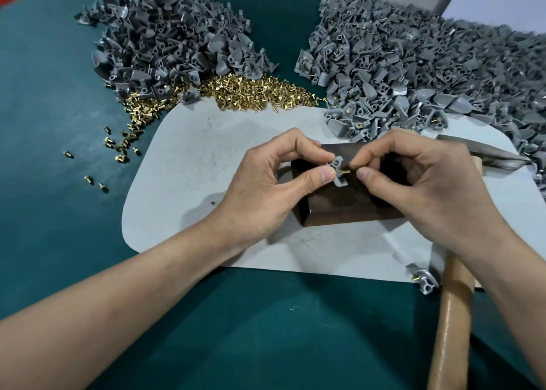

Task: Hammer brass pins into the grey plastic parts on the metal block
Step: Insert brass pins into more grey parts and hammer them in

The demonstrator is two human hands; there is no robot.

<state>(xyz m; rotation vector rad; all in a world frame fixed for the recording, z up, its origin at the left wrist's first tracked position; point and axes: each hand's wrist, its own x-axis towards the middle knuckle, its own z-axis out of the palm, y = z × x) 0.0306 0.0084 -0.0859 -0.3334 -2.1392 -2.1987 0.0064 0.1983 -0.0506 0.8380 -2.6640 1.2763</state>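
**Pinching a grey plastic part (336,167) and a brass pin (345,171) above the metal block (348,209)**

Through the head camera, my left hand (266,188) grips the grey plastic part between thumb and forefinger, with the other fingers curled behind it. My right hand (419,188) meets it from the other side. Its thumb and forefinger are closed on the brass pin, whose shaft points into the side of the part. I cannot tell how deep the pin sits. Both hands are over the dark metal block, which stands on a pale grey mat (206,159). I cannot tell whether the part touches the block's top.

The hammer (484,152) lies on the mat to my right. Its metal head rests just beyond my right hand, against the edge of the right pile (413,64). Its wooden handle runs back towards me under my right wrist. 1 loose part (422,277) with a brass pin in it lies at the near edge of the mat, just beside the handle.

Beyond the mat, the green table (59,123) carries 2 piles of grey parts. The left pile (177,41) shows plain grey parts, while the right pile shows brass here and there. Between them, a heap of brass pins (251,91) spreads along the far edge of the mat. A few stray pins (118,150) are scattered on the green surface to the left.
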